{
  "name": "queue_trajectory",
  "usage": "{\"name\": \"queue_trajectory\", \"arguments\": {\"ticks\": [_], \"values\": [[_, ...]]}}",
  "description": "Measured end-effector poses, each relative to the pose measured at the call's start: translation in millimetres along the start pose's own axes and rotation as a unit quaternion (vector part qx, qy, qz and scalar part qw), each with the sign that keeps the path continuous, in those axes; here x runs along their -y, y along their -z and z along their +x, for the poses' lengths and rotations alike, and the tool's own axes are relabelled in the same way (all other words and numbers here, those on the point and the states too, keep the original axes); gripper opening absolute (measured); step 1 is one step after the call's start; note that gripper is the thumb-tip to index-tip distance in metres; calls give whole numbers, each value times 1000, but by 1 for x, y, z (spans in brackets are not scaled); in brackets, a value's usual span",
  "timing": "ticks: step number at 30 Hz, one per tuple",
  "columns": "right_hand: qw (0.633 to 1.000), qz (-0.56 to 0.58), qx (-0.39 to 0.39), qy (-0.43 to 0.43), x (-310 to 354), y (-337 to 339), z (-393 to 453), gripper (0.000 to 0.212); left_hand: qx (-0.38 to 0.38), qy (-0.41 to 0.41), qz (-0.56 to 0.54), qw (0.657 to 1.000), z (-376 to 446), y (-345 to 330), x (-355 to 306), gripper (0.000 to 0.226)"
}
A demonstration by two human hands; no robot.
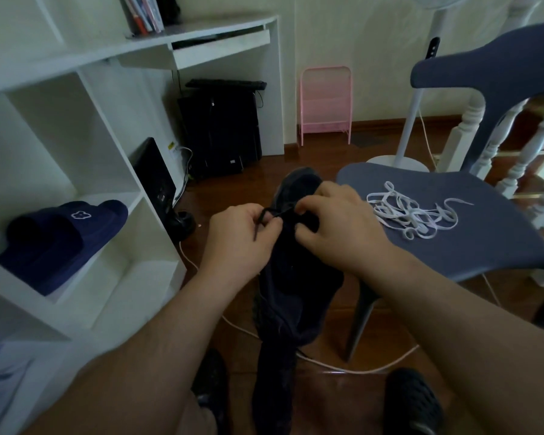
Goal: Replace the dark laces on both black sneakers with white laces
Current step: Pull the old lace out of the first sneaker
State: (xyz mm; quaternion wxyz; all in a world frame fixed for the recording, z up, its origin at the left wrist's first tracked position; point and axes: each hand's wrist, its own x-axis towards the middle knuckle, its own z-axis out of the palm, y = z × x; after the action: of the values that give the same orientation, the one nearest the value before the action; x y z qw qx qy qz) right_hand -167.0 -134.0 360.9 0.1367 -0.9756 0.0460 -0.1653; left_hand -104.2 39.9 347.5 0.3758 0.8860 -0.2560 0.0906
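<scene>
Two bare hands work at one black fabric sneaker (299, 277), held upright between the knees above the wooden floor, just beside the grey-blue plastic chair (471, 246) where the tangled white flat laces (412, 215) wait. Right hand (336, 227) pinches the shoe's upper at the eyelets; left hand (236, 240) pinches the thin dark lace (272, 213). Best, I judge, to steady the upper and draw each crossing out evenly, without jerking.

No legible text, labels or numbers anywhere.

Laces (413, 212) on chair (471, 249), right
</scene>
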Motion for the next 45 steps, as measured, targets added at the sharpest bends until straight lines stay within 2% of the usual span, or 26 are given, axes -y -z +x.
{"name": "queue_trajectory", "arguments": {"ticks": [5, 10, 15, 18, 23, 31, 34, 36, 38, 40, 42, 43, 45], "values": [[998, -27, -60, 23, 4, -14, 2, 24, 23, 34, -11, 999, -1, -8, -5, 31], [997, -15, -77, 25, 1, -15, 2, 17, 19, 3, 1, 1000, 0, -5, -5, 33], [999, 3, -46, -25, -10, -6, 5, 14, -7, 38, -21, 999, 4, 3, -1, 25], [996, 10, -12, -91, -24, 3, 7, 29, -12, 58, -33, 998, 6, 9, 2, 22], [986, -8, 50, -158, -35, 14, 5, 30, -35, 83, -23, 996, 10, 16, 10, 24], [980, 20, 36, -195, -48, 12, 4, 14, -33, 98, -32, 994, 9, 17, 14, 24], [983, 80, 20, -166, -41, 10, 1, 31, -31, 96, -33, 994, 9, 16, 14, 24], [988, 111, 22, -109, -28, 8, -2, 23, -28, 89, -33, 995, 8, 15, 13, 25], [990, 111, 62, -52, -14, 3, -5, 21, -26, 82, -35, 996, 6, 13, 12, 25], [991, 91, 94, -19, -4, -5, -7, 36, -22, 80, -26, 996, 6, 12, 10, 24], [992, 65, 106, -14, -1, -12, -8, 55, -15, 76, -13, 997, 5, 10, 9, 22], [992, 61, 111, -24, -2, -15, -8, 58, -13, 74, -11, 997, 5, 10, 9, 22], [990, 82, 99, -62, -8, -21, -6, 50, -13, 73, -14, 997, 5, 11, 9, 22]]}}
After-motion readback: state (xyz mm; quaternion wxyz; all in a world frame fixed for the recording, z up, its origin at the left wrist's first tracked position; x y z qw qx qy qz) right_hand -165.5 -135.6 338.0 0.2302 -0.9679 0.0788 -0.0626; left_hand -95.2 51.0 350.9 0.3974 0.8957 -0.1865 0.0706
